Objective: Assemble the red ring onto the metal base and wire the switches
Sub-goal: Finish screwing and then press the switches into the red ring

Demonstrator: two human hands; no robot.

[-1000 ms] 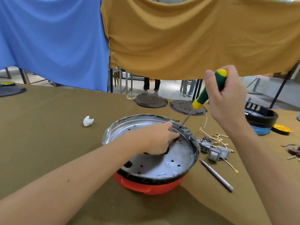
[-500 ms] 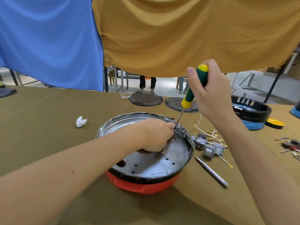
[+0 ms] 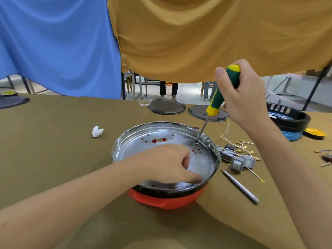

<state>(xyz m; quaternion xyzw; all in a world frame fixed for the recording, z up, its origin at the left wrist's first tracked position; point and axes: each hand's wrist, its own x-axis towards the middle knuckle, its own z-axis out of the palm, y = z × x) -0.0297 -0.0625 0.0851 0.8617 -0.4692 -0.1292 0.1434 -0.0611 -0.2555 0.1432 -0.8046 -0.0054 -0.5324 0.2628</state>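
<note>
- Head view, nearest: red ring (image 3: 166, 199) under the metal base (image 3: 161, 146), showing only at the near edge, both on the olive table (image 3: 53, 141).
- Resting inside the base: left hand (image 3: 168, 163), fingers loosely curled and pressed flat on the metal floor toward the near rim, nothing visibly held, apparently steadying the pan.
- Just right of the base: a loose steel tool bit (image 3: 239, 186) lying flat, and the switches (image 3: 237, 159) with their wires in a heap, not attached to anything.
- Farther in: right hand (image 3: 242, 97) wrapped firmly round the green-and-yellow screwdriver (image 3: 218, 97), shaft tilted, tip down on a small screw (image 3: 196, 143) near the far right wall of the base.
- Step in hand, judging by this: fastening base to ring; wiring not yet begun.
- Next move calls for keeping the tip seated and pressed down while turning, with the base held against rotation; slipping off the screw head seems the main risk.
- Beyond: a white scrap (image 3: 97, 131) to the left, two dark round plates (image 3: 166, 106) at the far edge.
</note>
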